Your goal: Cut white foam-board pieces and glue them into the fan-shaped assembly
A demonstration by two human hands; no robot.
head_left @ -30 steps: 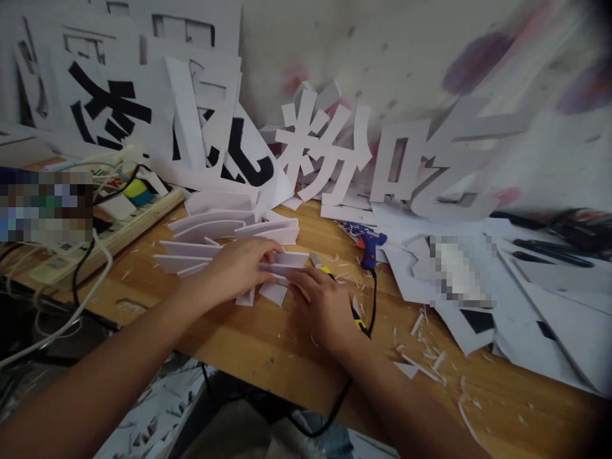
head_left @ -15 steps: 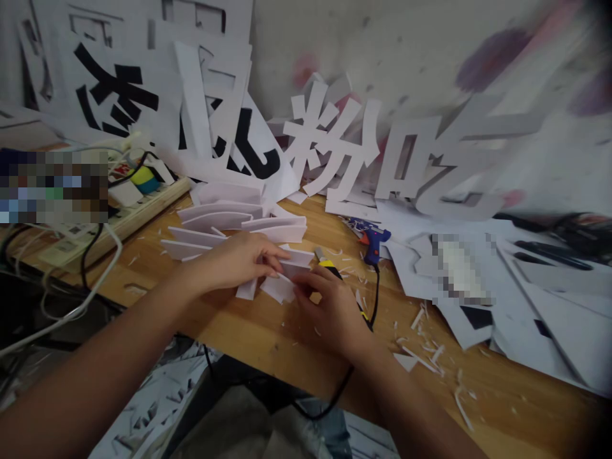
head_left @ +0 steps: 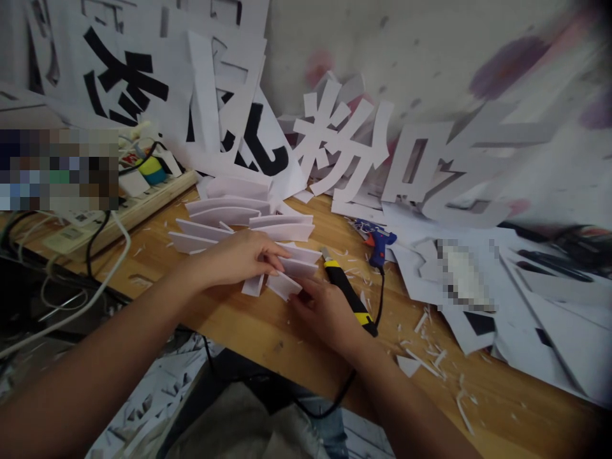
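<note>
You seem to be lining up a small strip (head_left: 285, 285) at frame centre, below the upright strips (head_left: 287, 231). Your right hand (head_left: 329, 311) pinches its right end; your left hand (head_left: 243, 256) curls above, its hold unclear. Next calls for steady alignment.

Right hand (head_left: 327, 309), grip shadowed, unclear

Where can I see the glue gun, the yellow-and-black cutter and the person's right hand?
Glue gun (head_left: 381, 245): head view, on its blue body.
Yellow-and-black cutter (head_left: 344, 286): head view, on the black part of its handle.
Right hand (head_left: 327, 311): head view, on the back of the hand.
</note>
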